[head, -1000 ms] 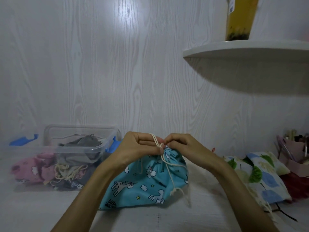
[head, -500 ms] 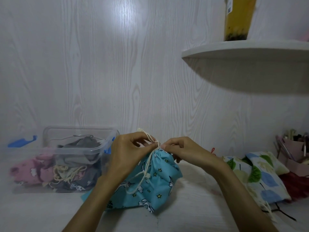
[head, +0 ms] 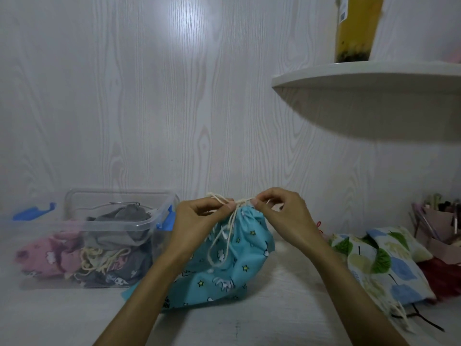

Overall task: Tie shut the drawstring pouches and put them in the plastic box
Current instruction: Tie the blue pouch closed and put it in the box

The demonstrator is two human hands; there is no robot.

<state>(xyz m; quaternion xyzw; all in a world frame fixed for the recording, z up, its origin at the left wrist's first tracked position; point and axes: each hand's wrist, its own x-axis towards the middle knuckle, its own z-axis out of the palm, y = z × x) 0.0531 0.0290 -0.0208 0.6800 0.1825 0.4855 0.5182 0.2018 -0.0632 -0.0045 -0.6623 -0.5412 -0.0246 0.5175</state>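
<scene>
- The person is standing the blue pouch (head: 232,260) up on the desk (head: 274,320), right in the middle, just beside the box (head: 119,221).
- The left hand (head: 197,221) is pinching one bit of the cream string (head: 225,201) at the top of the pouch.
- The right hand (head: 284,216) is pinching the other bit, so both hands are holding string and nothing else.
- The top of the pouch is looking bunched up tight between the two hands, and a loop of string is hanging down the front.
- I think the knot is being made right now, and it is not looking pulled snug yet.
- To do this well, the hands should be pulling out to the sides evenly, so the knot is sitting down on the bunched top.
- Holding close to the knot is helping, because the string is thin and could slip.
- The hanging loop should be staying out of the knot, or it may get tangled.
- The box is sitting to the left with its top open, and other pouches are already lying inside.
- A leafy pouch (head: 381,260) is lying on the right and waiting for its turn.
</scene>
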